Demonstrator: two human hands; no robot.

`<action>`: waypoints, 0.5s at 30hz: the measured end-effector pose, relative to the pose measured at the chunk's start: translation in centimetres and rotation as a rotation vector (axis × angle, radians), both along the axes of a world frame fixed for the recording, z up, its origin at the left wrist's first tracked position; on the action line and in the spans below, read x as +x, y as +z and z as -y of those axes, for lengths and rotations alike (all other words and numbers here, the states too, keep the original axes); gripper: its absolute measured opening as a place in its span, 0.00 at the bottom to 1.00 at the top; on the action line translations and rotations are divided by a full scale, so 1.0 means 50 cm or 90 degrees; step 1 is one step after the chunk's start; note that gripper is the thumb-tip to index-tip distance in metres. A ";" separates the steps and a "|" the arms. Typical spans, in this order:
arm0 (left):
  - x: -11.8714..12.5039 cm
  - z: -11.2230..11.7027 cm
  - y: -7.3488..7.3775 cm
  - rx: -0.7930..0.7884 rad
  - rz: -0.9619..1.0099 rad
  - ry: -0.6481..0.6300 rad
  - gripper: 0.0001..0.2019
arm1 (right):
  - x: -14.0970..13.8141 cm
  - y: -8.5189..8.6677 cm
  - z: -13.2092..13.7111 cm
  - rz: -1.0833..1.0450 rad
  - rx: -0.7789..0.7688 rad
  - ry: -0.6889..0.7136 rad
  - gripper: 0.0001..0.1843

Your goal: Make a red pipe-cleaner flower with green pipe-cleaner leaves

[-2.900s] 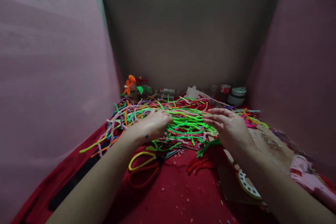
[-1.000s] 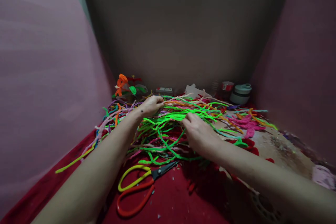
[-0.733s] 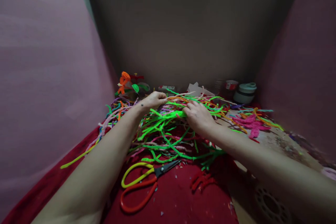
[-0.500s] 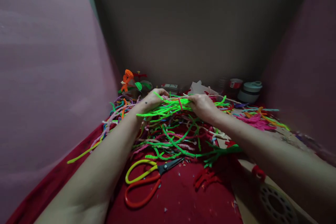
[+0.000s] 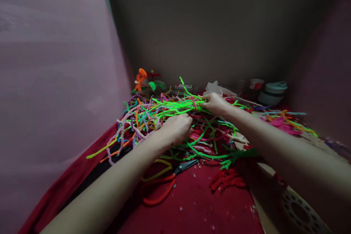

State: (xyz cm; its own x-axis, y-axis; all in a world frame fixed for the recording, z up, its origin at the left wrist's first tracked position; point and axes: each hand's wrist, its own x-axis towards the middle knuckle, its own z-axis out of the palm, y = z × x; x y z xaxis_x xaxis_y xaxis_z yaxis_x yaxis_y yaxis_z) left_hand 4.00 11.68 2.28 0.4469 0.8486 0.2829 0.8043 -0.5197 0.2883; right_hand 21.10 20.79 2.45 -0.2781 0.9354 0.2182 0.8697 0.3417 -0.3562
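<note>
My right hand [image 5: 216, 104] grips one end of a bundle of bright green pipe cleaners [image 5: 175, 106], bound near my fingers by a pink-red twist [image 5: 194, 103]. The loose ends fan out to the left. My left hand [image 5: 178, 128] is closed just below the bundle, over the heap of mixed pipe cleaners [image 5: 142, 120]; whatever its curled fingers hold is hidden. Scissors [image 5: 159, 190] with one yellow and one orange handle lie on the red cloth, partly behind my left forearm.
Red pipe cleaner pieces [image 5: 227, 180] lie in front on the red cloth [image 5: 203, 212], among small scraps. An orange flower [image 5: 141, 76] stands at the back left. A lidded cup [image 5: 272, 93] and a red-labelled container [image 5: 255, 86] stand at the back right. A ring with holes [image 5: 286, 208] lies lower right.
My left hand has left the far side of the green bundle and come down toward me, now closed below it. My right hand keeps hold of the bundle. The view has shifted slightly left.
</note>
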 end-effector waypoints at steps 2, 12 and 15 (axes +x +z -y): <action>-0.001 -0.013 -0.038 0.003 -0.037 0.016 0.08 | 0.004 0.000 0.011 0.021 -0.006 0.057 0.26; -0.061 -0.006 0.059 -0.146 0.348 0.085 0.07 | 0.010 -0.025 -0.001 0.194 0.095 0.182 0.33; -0.072 0.006 0.059 -0.203 0.484 0.135 0.08 | 0.005 -0.013 0.001 0.188 0.074 0.190 0.30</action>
